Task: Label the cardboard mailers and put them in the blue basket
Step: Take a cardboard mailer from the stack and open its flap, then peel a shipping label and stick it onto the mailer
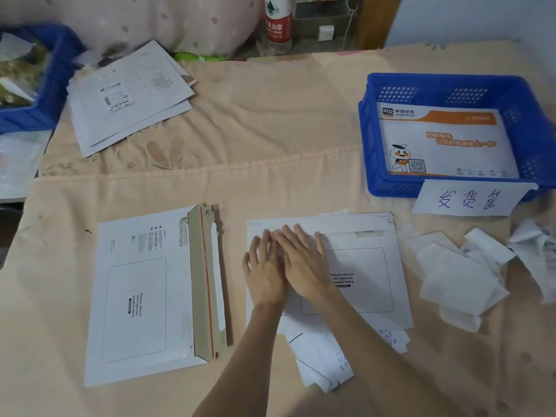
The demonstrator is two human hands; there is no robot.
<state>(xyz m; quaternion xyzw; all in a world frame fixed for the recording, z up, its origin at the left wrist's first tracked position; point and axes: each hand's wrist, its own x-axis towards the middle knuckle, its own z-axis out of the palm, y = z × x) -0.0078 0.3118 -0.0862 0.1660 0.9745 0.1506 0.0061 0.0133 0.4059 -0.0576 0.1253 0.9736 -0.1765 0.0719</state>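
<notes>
- I have both hands flat on the white mailer [358, 266] at about 6 o'clock on the bench [270, 130]; the left hand [266, 272] lies at the mailer's 9 o'clock edge, and the right hand [304, 260] overlaps it.
- My fingers [288, 236] are straight and slightly spread, pressing down, curled round nothing. I cannot tell whether a label lies under them.
- This mailer's printed waybill box shows at 3 o'clock of my hands, and loose white papers [325, 362] stick out from under its near edge.
- A second mailer [135, 296] lies at 8 o'clock, well apart from the first, its brown flap with the red strip [207, 281] folded open.
- The blue basket [370, 139] sits at 2 o'clock with an orange-and-white express envelope [445, 142] inside and a handwritten paper sign [469, 198] against its near wall.
- Peeled white backing papers [460, 278] are scattered at 3 o'clock.
- At 10 o'clock I see a stack of mailers [126, 94] beside another blue bin [57, 64]; a bottle [278, 19] stands at 12 o'clock.
</notes>
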